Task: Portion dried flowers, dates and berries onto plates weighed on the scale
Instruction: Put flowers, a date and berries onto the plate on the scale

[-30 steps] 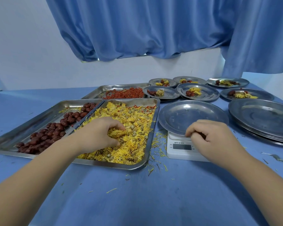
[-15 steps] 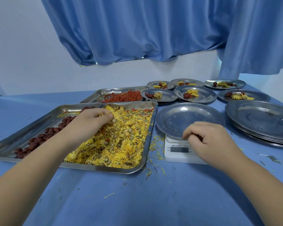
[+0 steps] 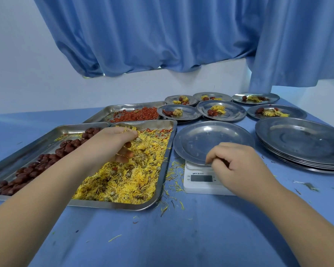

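Note:
A steel tray of yellow dried flowers (image 3: 127, 180) lies in front of me. My left hand (image 3: 110, 143) hovers over its far half, fingers curled around a pinch of flowers. Dark red dates (image 3: 27, 174) fill the tray to the left, and orange-red berries (image 3: 135, 115) fill a tray behind. An empty steel plate (image 3: 210, 139) rests on the white scale (image 3: 201, 179). My right hand (image 3: 237, 166) is at the plate's near rim, thumb and fingers pinched on it.
A stack of empty plates (image 3: 301, 139) stands at the right. Several filled plates (image 3: 237, 112) with flowers, dates and berries sit at the back right. Loose petals litter the blue table (image 3: 181, 237) between tray and scale. A blue curtain hangs behind.
My left hand has moved from the near middle of the flower tray toward its far end and lifted slightly. My right hand has stayed at the plate's rim.

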A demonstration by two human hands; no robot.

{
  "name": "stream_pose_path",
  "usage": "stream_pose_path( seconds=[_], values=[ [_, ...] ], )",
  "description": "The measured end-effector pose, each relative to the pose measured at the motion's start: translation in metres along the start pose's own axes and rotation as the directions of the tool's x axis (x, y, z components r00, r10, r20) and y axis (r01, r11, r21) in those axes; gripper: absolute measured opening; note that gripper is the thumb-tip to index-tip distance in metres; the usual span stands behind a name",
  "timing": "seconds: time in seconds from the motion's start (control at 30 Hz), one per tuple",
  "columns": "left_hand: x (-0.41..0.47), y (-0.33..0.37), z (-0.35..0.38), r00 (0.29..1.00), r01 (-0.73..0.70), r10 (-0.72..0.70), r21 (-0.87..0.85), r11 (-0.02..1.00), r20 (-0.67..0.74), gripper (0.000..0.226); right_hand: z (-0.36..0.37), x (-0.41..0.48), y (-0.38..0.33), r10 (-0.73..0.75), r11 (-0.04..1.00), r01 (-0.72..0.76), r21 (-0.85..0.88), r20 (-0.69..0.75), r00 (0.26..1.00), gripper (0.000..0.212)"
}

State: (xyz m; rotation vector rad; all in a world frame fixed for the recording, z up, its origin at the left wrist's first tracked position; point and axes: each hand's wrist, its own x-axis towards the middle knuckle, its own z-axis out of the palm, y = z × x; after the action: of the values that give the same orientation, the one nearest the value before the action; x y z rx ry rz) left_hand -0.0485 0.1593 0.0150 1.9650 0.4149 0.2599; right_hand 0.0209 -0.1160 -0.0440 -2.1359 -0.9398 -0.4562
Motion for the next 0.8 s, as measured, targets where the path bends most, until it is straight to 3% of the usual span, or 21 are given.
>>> stream_pose_path(
  seconds=[0.07, 0.17, 0.23, 0.33, 0.4, 0.57, 0.8],
  values=[
    [0.000, -0.001, 0.002, 1.000, 0.018, -0.017, -0.057, 0.998, 0.014, 0.014, 0.002, -0.002, -0.005, -0.016, 1.000, 0.016, 0.003, -0.012, 1.000, 0.023],
    [-0.003, -0.003, -0.002, 0.999, 0.041, -0.036, -0.146, 0.988, 0.038, 0.013, 0.015, -0.003, -0.024, -0.016, 0.989, 0.023, 0.145, -0.048, 0.999, 0.023],
    [-0.007, -0.005, -0.005, 0.998, 0.048, -0.036, -0.213, 0.976, 0.058, 0.013, 0.032, 0.006, -0.041, 0.020, 0.978, -0.026, 0.209, 0.032, 0.999, 0.019],
    [-0.011, -0.006, -0.010, 0.996, 0.053, -0.026, -0.307, 0.950, 0.090, 0.014, 0.061, 0.029, -0.069, 0.001, 0.987, -0.034, 0.159, 0.205, 0.979, 0.049],
    [-0.015, -0.005, -0.014, 0.995, 0.049, -0.015, -0.368, 0.929, 0.095, 0.013, 0.077, 0.043, -0.085, -0.043, 0.994, 0.017, 0.108, 0.245, 0.969, 0.061],
    [-0.022, -0.009, -0.033, 0.997, 0.030, 0.003, -0.401, 0.915, 0.083, 0.014, 0.097, 0.055, -0.102, -0.138, 0.987, 0.120, 0.108, 0.182, 0.974, 0.025],
    [-0.018, -0.017, -0.058, 0.996, 0.040, -0.063, -0.316, 0.948, -0.062, 0.016, 0.093, 0.055, -0.091, -0.154, 0.980, 0.184, -0.070, 0.307, 0.939, 0.027]
  ],
)
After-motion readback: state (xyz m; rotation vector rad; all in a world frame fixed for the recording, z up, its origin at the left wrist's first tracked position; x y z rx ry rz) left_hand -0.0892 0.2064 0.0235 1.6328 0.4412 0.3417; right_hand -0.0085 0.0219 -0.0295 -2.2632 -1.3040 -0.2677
